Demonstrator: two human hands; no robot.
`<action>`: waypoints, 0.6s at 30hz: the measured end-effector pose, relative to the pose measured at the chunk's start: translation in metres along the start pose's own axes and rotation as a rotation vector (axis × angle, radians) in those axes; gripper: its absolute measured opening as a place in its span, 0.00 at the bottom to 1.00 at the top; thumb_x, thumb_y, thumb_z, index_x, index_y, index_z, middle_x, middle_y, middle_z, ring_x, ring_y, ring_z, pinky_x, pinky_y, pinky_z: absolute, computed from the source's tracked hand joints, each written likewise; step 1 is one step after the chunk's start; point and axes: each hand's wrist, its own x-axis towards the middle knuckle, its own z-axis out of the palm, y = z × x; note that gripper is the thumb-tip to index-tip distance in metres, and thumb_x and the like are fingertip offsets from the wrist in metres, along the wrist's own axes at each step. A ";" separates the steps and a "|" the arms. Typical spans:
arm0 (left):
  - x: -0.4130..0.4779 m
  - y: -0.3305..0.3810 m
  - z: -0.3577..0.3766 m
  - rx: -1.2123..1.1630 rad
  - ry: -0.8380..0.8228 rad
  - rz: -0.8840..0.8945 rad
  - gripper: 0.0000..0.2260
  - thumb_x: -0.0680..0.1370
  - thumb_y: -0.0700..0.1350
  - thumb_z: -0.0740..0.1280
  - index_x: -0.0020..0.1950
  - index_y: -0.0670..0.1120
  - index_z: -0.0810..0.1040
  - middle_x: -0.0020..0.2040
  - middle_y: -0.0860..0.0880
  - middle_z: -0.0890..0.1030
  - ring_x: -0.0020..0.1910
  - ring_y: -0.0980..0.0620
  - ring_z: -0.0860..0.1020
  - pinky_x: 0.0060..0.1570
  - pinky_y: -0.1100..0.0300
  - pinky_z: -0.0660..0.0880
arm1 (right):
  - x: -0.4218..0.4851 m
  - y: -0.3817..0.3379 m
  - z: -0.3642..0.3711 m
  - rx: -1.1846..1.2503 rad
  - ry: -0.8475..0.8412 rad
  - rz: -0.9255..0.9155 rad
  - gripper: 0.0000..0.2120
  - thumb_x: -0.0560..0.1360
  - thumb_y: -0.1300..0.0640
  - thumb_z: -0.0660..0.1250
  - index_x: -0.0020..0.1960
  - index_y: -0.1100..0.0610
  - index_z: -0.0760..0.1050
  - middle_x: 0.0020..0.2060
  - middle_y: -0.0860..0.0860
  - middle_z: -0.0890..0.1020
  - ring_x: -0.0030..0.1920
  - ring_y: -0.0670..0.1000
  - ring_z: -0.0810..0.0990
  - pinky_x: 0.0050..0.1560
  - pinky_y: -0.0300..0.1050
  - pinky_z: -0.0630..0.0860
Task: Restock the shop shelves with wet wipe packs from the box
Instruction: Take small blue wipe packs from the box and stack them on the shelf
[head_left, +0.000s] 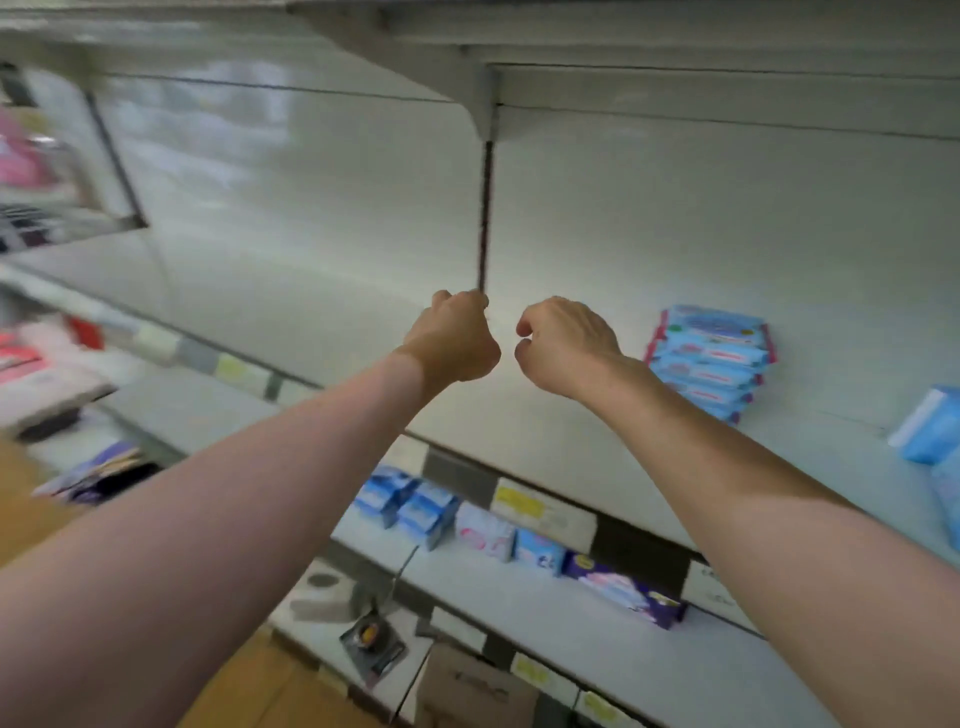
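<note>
Print on wet wipe packs (711, 358) and shelf labels (519, 501) blurs unreadably.

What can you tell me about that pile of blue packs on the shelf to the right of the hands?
The pile of blue packs holds about six flat, soft-looking plastic packs, light blue with pinkish-red side edges and printed labels. They lie stacked, slightly uneven, on the white shelf near its back wall. The right hand is off to its left, not touching it.

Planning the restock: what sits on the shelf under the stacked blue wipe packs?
Small blue, pink and purple packs line that lower shelf; the right forearm covers its right end.
</note>
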 end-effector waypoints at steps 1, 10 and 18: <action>-0.010 -0.014 -0.009 0.021 0.008 -0.043 0.26 0.76 0.38 0.61 0.74 0.49 0.64 0.69 0.44 0.66 0.63 0.45 0.72 0.57 0.57 0.70 | -0.001 -0.016 0.003 0.017 -0.027 -0.046 0.14 0.77 0.61 0.60 0.61 0.58 0.75 0.60 0.54 0.76 0.61 0.57 0.73 0.53 0.45 0.70; -0.143 -0.121 -0.060 0.075 0.127 -0.491 0.24 0.75 0.36 0.62 0.71 0.43 0.67 0.69 0.41 0.70 0.66 0.44 0.71 0.59 0.55 0.71 | -0.061 -0.152 0.036 0.056 -0.217 -0.558 0.11 0.76 0.61 0.61 0.56 0.58 0.77 0.55 0.57 0.79 0.52 0.59 0.76 0.45 0.43 0.69; -0.310 -0.197 -0.099 0.129 0.230 -0.894 0.21 0.77 0.39 0.63 0.71 0.42 0.69 0.66 0.41 0.73 0.60 0.42 0.74 0.55 0.52 0.76 | -0.177 -0.289 0.075 0.045 -0.354 -0.982 0.04 0.75 0.62 0.61 0.47 0.57 0.74 0.48 0.56 0.79 0.50 0.59 0.77 0.41 0.44 0.69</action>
